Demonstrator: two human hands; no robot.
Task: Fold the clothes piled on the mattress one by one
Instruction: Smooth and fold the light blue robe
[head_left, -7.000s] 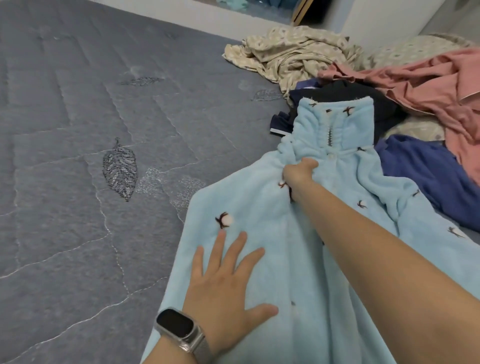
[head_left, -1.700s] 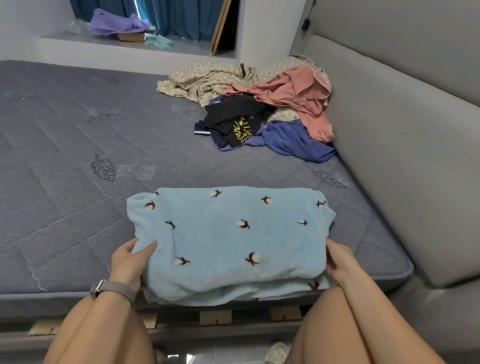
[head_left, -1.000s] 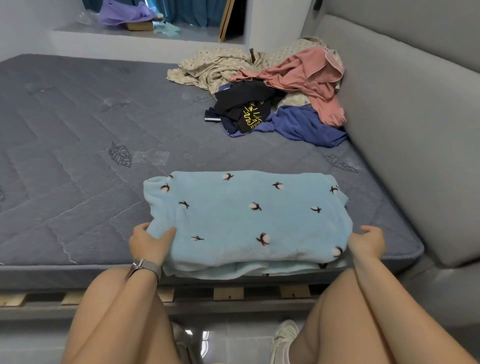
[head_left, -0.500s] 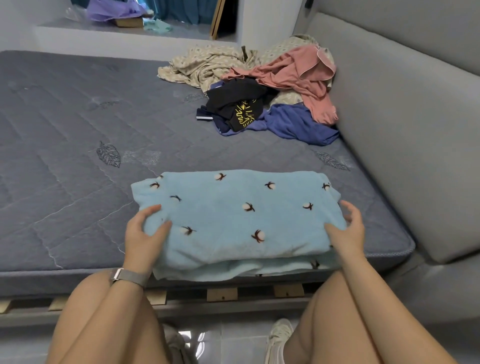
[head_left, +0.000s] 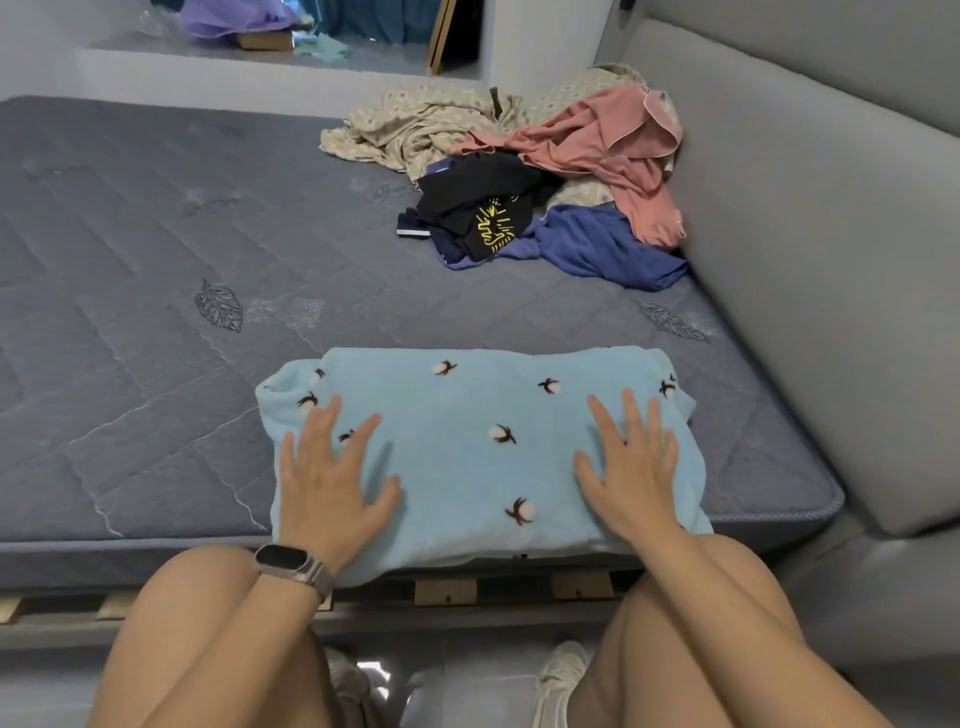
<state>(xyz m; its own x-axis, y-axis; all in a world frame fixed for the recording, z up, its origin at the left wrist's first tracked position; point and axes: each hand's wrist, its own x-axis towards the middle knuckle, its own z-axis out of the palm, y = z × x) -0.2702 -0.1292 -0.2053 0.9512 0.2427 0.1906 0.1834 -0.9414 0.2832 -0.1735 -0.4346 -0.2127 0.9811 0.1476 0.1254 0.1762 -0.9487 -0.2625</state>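
A light blue fleece garment (head_left: 467, 447) with small cotton-flower prints lies folded into a thick rectangle at the front edge of the grey quilted mattress (head_left: 156, 322). My left hand (head_left: 332, 478), with a watch on the wrist, rests flat on the garment's left part with fingers spread. My right hand (head_left: 631, 467) lies flat on its right part, fingers spread too. Neither hand grips anything. A pile of unfolded clothes (head_left: 545, 176) sits at the back right: beige patterned cloth, a pink top, a black shirt with yellow print and a dark blue piece.
A grey padded headboard (head_left: 831, 260) runs along the mattress's right side. A white ledge (head_left: 260, 67) behind the mattress carries a purple bag and a box. My bare knees and white shoes are below the wooden bed frame (head_left: 447, 592).
Both hands have left the garment's side edges and now press flat on top of it. Seven seconds ago the garment lay unfolded and spread out.
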